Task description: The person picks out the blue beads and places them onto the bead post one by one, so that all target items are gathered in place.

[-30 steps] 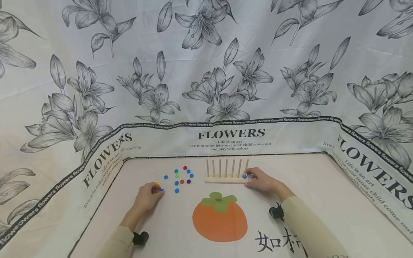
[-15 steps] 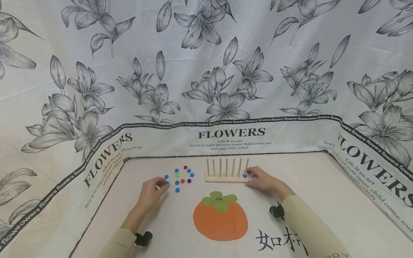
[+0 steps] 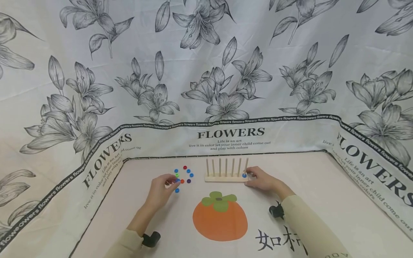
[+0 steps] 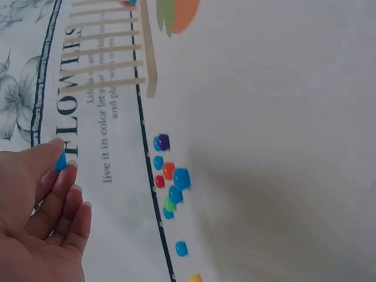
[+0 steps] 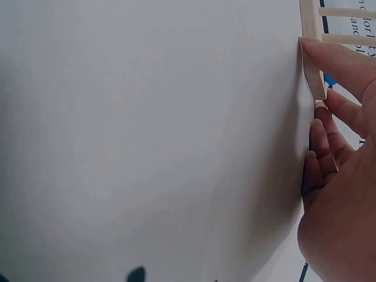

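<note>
Between thumb and fingertip, my left hand pinches a blue bead, raised off the table in the left wrist view. In the head view it hovers over the left side of a group of loose beads, partly covering them. A wooden peg rack with a row of upright pegs stands to the right of the group. My right hand grips the right end of its base, thumb on the near side. Low on the rightmost peg sits another blue bead, partly behind the fingers in the right wrist view.
Loose beads include a red bead, an orange bead, a purple bead and several blue ones. A yellow bead shows at the left wrist view's bottom edge. A printed persimmon marks the cloth; a flowered curtain stands behind.
My left hand has lifted the blue bead from the table's left side and carried it rightward over the group. The right hand stays at the rack's end.
</note>
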`<action>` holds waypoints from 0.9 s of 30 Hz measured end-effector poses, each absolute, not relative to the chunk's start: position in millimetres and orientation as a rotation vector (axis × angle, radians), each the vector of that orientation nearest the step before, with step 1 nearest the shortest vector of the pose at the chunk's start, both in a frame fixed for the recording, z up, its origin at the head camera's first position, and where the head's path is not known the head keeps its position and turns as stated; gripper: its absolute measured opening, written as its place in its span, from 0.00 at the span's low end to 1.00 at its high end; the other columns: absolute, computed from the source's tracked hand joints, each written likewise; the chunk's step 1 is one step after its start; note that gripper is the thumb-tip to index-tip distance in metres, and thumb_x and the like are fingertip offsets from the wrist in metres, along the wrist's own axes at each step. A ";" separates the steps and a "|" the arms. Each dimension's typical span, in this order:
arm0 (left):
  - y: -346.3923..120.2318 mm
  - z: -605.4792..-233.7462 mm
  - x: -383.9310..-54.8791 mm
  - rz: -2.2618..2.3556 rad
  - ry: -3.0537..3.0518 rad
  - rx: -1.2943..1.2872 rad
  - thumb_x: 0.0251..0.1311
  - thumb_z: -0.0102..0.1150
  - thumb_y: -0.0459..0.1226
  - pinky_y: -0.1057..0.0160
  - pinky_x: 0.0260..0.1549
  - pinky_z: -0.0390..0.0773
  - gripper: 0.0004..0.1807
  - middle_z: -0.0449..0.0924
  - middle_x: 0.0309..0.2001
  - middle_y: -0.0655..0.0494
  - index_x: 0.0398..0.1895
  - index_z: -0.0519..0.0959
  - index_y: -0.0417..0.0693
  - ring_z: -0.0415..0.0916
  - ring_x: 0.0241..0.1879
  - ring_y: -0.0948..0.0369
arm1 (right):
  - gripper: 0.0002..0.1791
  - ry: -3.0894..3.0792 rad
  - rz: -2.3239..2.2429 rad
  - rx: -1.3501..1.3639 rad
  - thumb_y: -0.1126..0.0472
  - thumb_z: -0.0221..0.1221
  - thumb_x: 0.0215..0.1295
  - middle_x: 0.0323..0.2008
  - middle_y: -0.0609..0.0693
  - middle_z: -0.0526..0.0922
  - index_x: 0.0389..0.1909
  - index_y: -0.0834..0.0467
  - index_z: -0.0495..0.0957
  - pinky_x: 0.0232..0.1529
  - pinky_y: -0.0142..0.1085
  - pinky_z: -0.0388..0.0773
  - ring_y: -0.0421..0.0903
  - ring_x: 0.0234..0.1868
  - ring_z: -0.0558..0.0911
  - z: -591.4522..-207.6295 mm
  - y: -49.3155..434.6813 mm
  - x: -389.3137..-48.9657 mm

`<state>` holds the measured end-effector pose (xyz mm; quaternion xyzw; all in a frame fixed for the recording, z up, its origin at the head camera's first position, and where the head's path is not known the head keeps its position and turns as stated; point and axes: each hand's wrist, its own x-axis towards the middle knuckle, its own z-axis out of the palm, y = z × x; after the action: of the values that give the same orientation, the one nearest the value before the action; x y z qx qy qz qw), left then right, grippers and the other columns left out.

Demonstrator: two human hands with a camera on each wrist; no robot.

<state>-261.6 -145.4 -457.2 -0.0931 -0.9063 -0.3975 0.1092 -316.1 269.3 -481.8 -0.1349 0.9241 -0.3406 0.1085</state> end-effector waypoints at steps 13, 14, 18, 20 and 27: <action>-114.3 -449.1 -261.0 -1.232 -2.600 -0.392 0.63 0.71 0.39 0.50 0.50 0.83 0.13 0.85 0.43 0.56 0.49 0.85 0.48 0.79 0.46 0.55 | 0.38 2.721 -1.002 -0.381 0.53 0.63 0.69 0.70 0.69 0.63 0.72 0.69 0.62 0.67 0.61 0.67 0.67 0.67 0.68 -482.9 267.9 -317.7; -112.4 -448.9 -261.2 -1.235 -2.597 -0.399 0.63 0.71 0.39 0.51 0.50 0.83 0.13 0.85 0.43 0.55 0.49 0.85 0.48 0.79 0.46 0.56 | 0.38 2.722 -1.007 -0.379 0.53 0.64 0.68 0.70 0.69 0.63 0.71 0.69 0.63 0.67 0.61 0.67 0.67 0.67 0.68 -482.9 267.5 -317.2; -104.5 -447.1 -262.6 -1.247 -2.578 -0.456 0.63 0.71 0.38 0.49 0.51 0.82 0.13 0.86 0.43 0.53 0.49 0.85 0.46 0.79 0.45 0.57 | 0.38 2.728 -1.007 -0.387 0.53 0.65 0.68 0.69 0.69 0.64 0.71 0.69 0.63 0.66 0.61 0.68 0.67 0.66 0.69 -482.8 267.2 -316.6; -100.5 -445.9 -263.4 -1.239 -2.567 -0.485 0.64 0.71 0.39 0.48 0.51 0.82 0.12 0.86 0.42 0.55 0.47 0.85 0.46 0.79 0.44 0.57 | 0.38 2.729 -1.008 -0.389 0.53 0.65 0.68 0.69 0.68 0.64 0.71 0.69 0.63 0.66 0.61 0.68 0.67 0.66 0.69 -482.6 267.3 -316.4; -86.1 -443.8 -266.5 -1.257 -2.537 -0.557 0.64 0.70 0.38 0.49 0.47 0.83 0.09 0.85 0.40 0.57 0.45 0.85 0.46 0.80 0.43 0.55 | 0.38 2.738 -0.996 -0.431 0.53 0.63 0.69 0.68 0.71 0.64 0.70 0.71 0.62 0.65 0.62 0.68 0.68 0.65 0.69 -483.3 268.5 -317.1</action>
<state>-266.5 -86.1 -443.8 -0.1914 -0.8720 -0.4320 0.1277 -317.1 268.5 -483.3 -0.1456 0.9252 -0.3365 0.0979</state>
